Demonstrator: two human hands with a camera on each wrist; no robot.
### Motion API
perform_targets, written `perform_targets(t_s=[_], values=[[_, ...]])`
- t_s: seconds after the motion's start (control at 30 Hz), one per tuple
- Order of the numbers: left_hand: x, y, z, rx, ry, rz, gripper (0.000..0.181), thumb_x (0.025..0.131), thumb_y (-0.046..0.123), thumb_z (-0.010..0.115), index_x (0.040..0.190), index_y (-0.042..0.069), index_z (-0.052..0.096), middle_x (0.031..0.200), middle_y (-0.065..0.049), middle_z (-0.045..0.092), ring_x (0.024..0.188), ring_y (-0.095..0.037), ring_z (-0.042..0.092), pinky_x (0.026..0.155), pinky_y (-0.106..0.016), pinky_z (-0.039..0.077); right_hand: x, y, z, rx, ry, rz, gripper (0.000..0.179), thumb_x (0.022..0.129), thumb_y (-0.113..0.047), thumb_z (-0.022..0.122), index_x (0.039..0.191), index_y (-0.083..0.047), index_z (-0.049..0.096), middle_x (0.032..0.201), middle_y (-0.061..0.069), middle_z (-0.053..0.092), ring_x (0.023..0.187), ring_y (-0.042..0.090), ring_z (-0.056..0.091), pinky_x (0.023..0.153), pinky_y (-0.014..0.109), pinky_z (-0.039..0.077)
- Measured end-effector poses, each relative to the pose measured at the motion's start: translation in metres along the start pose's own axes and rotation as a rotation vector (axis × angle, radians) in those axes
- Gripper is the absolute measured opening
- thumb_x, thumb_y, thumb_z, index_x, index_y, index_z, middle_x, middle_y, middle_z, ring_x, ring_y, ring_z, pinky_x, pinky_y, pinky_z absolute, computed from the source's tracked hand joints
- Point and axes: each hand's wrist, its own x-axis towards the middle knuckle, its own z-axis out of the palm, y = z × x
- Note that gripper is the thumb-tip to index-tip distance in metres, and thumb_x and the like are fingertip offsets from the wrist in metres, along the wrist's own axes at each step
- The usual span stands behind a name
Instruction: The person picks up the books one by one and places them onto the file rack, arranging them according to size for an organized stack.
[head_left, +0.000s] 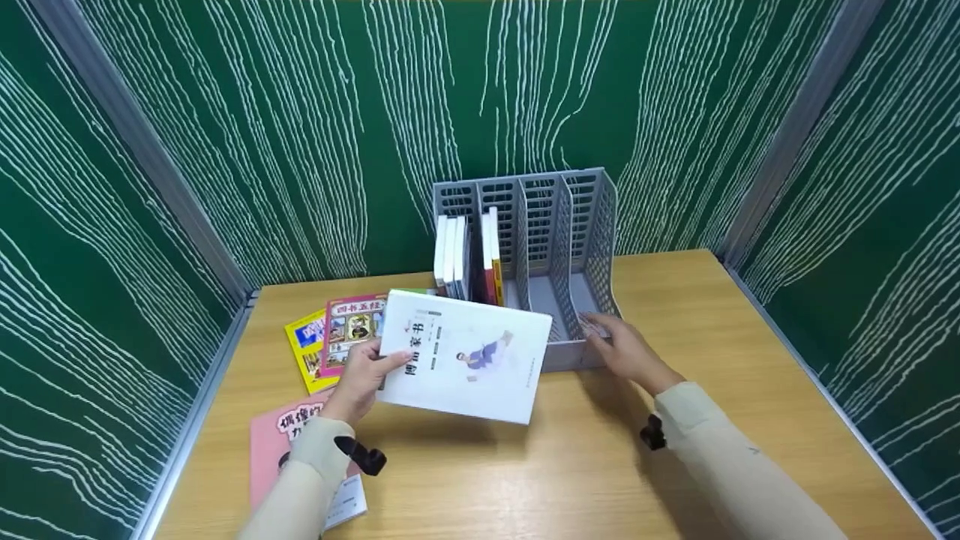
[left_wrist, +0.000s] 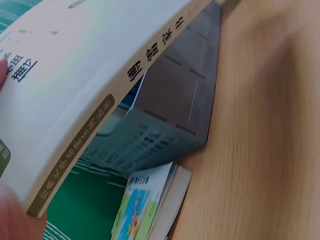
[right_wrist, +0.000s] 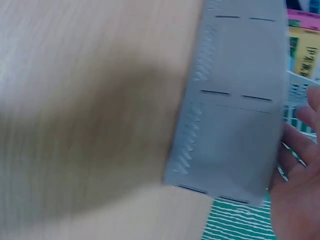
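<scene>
My left hand [head_left: 363,377] grips a white book [head_left: 466,356] by its left edge, thumb on the cover and the other fingers beneath. The book is held tilted above the table, in front of a grey file rack [head_left: 576,356]; its lettered spine shows in the left wrist view. My right hand [head_left: 628,352] holds the rack's front rim near the right corner, fingers reaching over into the rightmost compartment. From the right wrist view, part of this hand [right_wrist: 297,185] is seen beside the rack's front wall [right_wrist: 235,140]. Several white-edged books [head_left: 451,255] stand in the leftmost compartment.
Two books, one with a red and one with a yellow spine [head_left: 497,281], stand in the second compartment. Left on the table lie a pink comic-style book [head_left: 346,330], a yellow book [head_left: 311,360] and a pale pink book [head_left: 266,442]. Green, white-streaked walls [head_left: 300,150] enclose the table.
</scene>
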Motion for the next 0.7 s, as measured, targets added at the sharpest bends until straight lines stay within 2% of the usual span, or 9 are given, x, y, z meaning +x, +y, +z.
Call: perform_targets(t_s=[0.07, 0.17, 0.27, 0.33, 0.37, 0.47, 0.57, 0.7], values=[[-0.001, 0.0, 0.006, -0.024, 0.018, -0.013, 0.041, 0.101, 0.009, 0.076, 0.14, 0.0, 0.068, 0.125, -0.014, 0.08, 0.105, -0.026, 0.082, 0.087, -0.038, 0.068, -0.001, -0.009, -0.006, 0.029, 0.071, -0.008, 0.043, 0.112, -0.01, 0.058, 0.152, 0.007, 0.055, 0.157, 0.032, 0.054, 0.15, 0.052, 0.048, 0.127, 0.066, 0.035], [-0.001, 0.001, 0.016, -0.054, 0.046, -0.018, 0.039, 0.101, 0.008, 0.076, 0.139, 0.0, 0.069, 0.125, -0.014, 0.08, 0.106, -0.027, 0.082, 0.088, -0.038, 0.068, -0.002, -0.031, -0.012, 0.075, 0.224, -0.078, 0.043, 0.109, -0.005, 0.062, 0.15, 0.007, 0.057, 0.156, 0.031, 0.056, 0.15, 0.051, 0.049, 0.128, 0.063, 0.035], [-0.002, 0.004, 0.029, -0.077, 0.067, 0.004, 0.038, 0.1, 0.006, 0.076, 0.137, -0.001, 0.07, 0.124, -0.015, 0.08, 0.104, -0.026, 0.082, 0.086, -0.038, 0.068, -0.005, -0.057, -0.015, 0.099, 0.37, -0.196, 0.042, 0.104, -0.001, 0.067, 0.145, 0.008, 0.062, 0.152, 0.03, 0.06, 0.146, 0.049, 0.054, 0.126, 0.061, 0.04], [-0.003, 0.008, 0.038, -0.086, 0.08, 0.018, 0.037, 0.099, 0.005, 0.076, 0.136, 0.0, 0.071, 0.123, -0.016, 0.08, 0.102, -0.026, 0.082, 0.086, -0.037, 0.068, -0.006, -0.071, -0.016, 0.083, 0.438, -0.29, 0.041, 0.1, 0.002, 0.07, 0.14, 0.009, 0.064, 0.148, 0.03, 0.064, 0.142, 0.049, 0.058, 0.123, 0.06, 0.044], [-0.003, 0.01, 0.044, -0.089, 0.085, 0.025, 0.038, 0.099, 0.004, 0.077, 0.136, -0.001, 0.071, 0.123, -0.017, 0.08, 0.102, -0.026, 0.082, 0.086, -0.038, 0.068, -0.007, -0.078, -0.016, 0.073, 0.455, -0.329, 0.041, 0.099, 0.002, 0.072, 0.139, 0.009, 0.065, 0.147, 0.029, 0.064, 0.141, 0.048, 0.059, 0.122, 0.059, 0.045], [-0.005, 0.016, 0.059, -0.083, 0.1, 0.033, 0.038, 0.098, 0.005, 0.078, 0.136, -0.001, 0.071, 0.124, -0.017, 0.08, 0.102, -0.026, 0.082, 0.086, -0.038, 0.068, -0.011, -0.092, -0.012, 0.03, 0.483, -0.438, 0.042, 0.094, 0.004, 0.077, 0.135, 0.01, 0.067, 0.143, 0.029, 0.067, 0.137, 0.049, 0.061, 0.123, 0.046, 0.048], [-0.006, 0.023, 0.074, -0.086, 0.122, 0.027, 0.038, 0.098, 0.005, 0.078, 0.135, -0.002, 0.071, 0.123, -0.017, 0.08, 0.102, -0.025, 0.082, 0.086, -0.038, 0.068, -0.017, -0.105, -0.007, -0.018, 0.471, -0.51, 0.046, 0.091, 0.003, 0.081, 0.134, 0.008, 0.068, 0.143, 0.028, 0.067, 0.135, 0.048, 0.062, 0.126, 0.033, 0.043], [-0.008, 0.031, 0.088, -0.128, 0.168, 0.017, 0.037, 0.1, 0.006, 0.077, 0.135, -0.002, 0.07, 0.119, -0.015, 0.081, 0.099, -0.022, 0.081, 0.085, -0.035, 0.068, -0.024, -0.12, 0.0, -0.074, 0.412, -0.563, 0.053, 0.089, -0.003, 0.084, 0.138, 0.005, 0.067, 0.146, 0.026, 0.065, 0.136, 0.046, 0.062, 0.127, 0.033, 0.042]])
